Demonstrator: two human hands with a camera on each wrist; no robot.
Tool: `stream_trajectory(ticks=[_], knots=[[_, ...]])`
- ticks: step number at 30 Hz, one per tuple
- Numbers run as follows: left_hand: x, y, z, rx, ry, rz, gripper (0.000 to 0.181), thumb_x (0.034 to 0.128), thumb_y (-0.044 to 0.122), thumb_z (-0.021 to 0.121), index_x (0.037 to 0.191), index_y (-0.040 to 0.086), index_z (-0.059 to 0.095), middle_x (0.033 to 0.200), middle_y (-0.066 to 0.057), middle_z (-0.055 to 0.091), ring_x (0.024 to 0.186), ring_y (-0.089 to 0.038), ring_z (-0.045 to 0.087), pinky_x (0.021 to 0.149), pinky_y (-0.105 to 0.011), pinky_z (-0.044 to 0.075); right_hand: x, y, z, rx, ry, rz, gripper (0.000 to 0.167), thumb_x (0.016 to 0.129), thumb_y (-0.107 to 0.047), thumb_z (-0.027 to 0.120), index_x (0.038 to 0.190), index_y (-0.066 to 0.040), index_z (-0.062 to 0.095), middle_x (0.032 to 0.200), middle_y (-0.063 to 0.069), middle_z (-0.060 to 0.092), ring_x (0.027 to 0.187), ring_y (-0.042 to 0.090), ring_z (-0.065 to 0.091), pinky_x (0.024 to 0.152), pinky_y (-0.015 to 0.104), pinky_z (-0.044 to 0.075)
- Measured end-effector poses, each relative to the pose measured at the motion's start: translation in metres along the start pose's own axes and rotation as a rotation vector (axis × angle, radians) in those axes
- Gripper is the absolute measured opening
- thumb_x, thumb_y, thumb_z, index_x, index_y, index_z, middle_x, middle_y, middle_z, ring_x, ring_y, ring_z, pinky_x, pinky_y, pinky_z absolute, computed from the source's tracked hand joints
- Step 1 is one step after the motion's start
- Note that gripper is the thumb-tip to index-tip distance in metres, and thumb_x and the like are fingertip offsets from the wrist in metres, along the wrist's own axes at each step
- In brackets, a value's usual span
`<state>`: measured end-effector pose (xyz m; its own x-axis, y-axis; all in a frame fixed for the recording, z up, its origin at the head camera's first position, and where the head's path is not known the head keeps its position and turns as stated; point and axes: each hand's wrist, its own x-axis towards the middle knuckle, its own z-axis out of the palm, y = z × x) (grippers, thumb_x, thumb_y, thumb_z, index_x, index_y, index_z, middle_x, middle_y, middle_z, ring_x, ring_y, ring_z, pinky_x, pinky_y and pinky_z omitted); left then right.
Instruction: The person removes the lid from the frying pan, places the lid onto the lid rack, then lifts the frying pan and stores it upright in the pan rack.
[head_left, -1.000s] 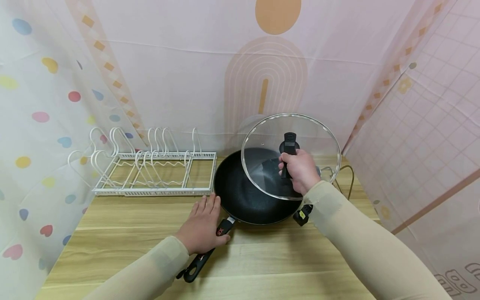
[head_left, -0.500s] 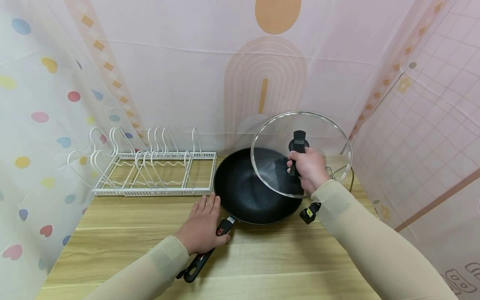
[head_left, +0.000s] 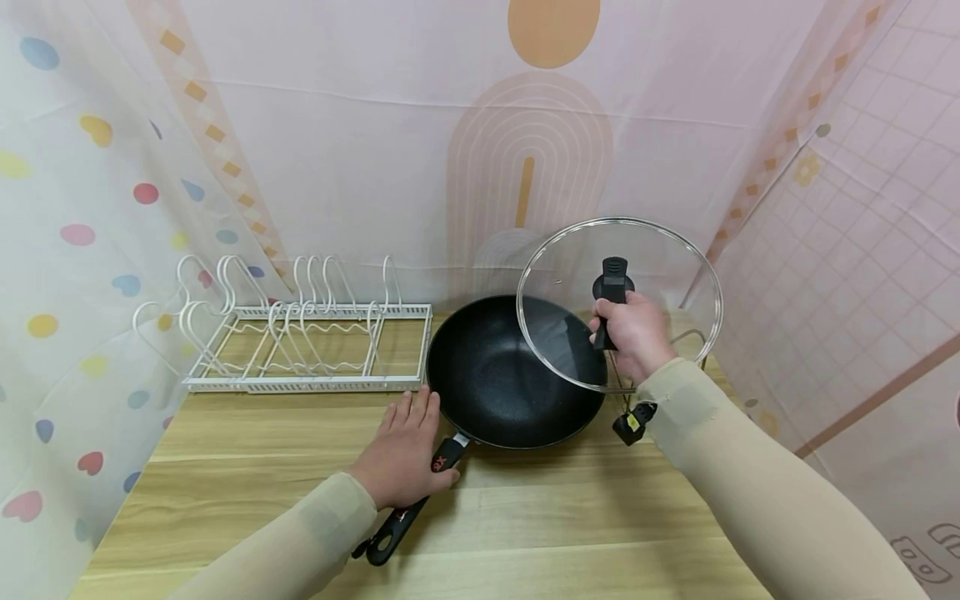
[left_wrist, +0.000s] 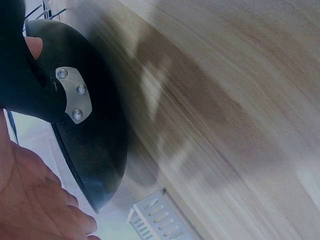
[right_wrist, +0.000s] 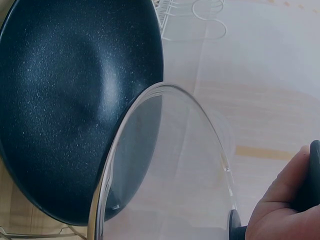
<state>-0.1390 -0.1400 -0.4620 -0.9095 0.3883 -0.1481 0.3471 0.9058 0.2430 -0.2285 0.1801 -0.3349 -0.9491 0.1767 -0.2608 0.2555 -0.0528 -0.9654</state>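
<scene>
A black frying pan [head_left: 502,383] sits on the wooden table, its black handle [head_left: 448,454] angled toward the near left. My left hand [head_left: 403,454] lies across that handle with fingers straight, fingertips close to the pan's rim and thumb over the handle. The left wrist view shows the pan's outer wall [left_wrist: 100,150] and riveted bracket [left_wrist: 79,95]. My right hand [head_left: 633,333] grips the black handle of a clear glass lid [head_left: 667,250]. The lid is raised and tilted, overlapping the pan's right side in the head view. In the right wrist view, the metal-rimmed lid [right_wrist: 165,165] partly covers the pan.
A white wire rack [head_left: 307,383] with upright loops stands left of the pan. Right of the pan lie a small black object [head_left: 633,422] with a yellow mark and a thin metal wire frame [head_left: 688,333], partly behind the lid. Patterned cloth [head_left: 360,167] hangs at the back and sides.
My right hand has carried the glass lid to the right and slightly up, uncovering more of the pan. The small black object has shifted right too. My left hand and the pan stay put.
</scene>
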Motion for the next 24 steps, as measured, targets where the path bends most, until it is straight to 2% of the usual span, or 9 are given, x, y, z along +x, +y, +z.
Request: stream_trajectory(ticks=[10, 16, 24], knots=[[0.000, 0.000, -0.001, -0.003, -0.007, -0.005, 0.115, 0.0904, 0.060, 0.073, 0.165, -0.006, 0.016, 0.174, -0.028, 0.008, 0.160, -0.053, 0.010, 0.129, -0.065, 0.016, -0.002, -0.004, -0.012, 0.040, 0.013, 0.006, 0.043, 0.105, -0.008, 0.052, 0.145, 0.002, 0.038, 0.086, -0.002, 0.057, 0.066, 0.006, 0.054, 0.058, 0.021, 0.051], [0.000, -0.001, 0.000, 0.006, -0.002, 0.000, 0.115, 0.0903, 0.061, 0.072, 0.165, -0.006, 0.017, 0.174, -0.028, 0.009, 0.160, -0.053, 0.011, 0.129, -0.065, 0.017, -0.003, -0.007, -0.020, 0.027, 0.024, 0.015, 0.041, 0.107, -0.011, 0.052, 0.144, -0.002, 0.037, 0.090, -0.001, 0.055, 0.068, 0.006, 0.054, 0.061, 0.022, 0.051], [0.000, -0.001, 0.000, 0.010, -0.001, 0.003, 0.115, 0.0904, 0.061, 0.072, 0.165, -0.006, 0.017, 0.174, -0.028, 0.009, 0.160, -0.053, 0.011, 0.129, -0.065, 0.017, 0.000, -0.008, -0.032, -0.008, 0.062, -0.033, 0.042, 0.106, -0.010, 0.051, 0.144, 0.003, 0.038, 0.085, -0.003, 0.057, 0.065, 0.005, 0.054, 0.060, 0.021, 0.051]])
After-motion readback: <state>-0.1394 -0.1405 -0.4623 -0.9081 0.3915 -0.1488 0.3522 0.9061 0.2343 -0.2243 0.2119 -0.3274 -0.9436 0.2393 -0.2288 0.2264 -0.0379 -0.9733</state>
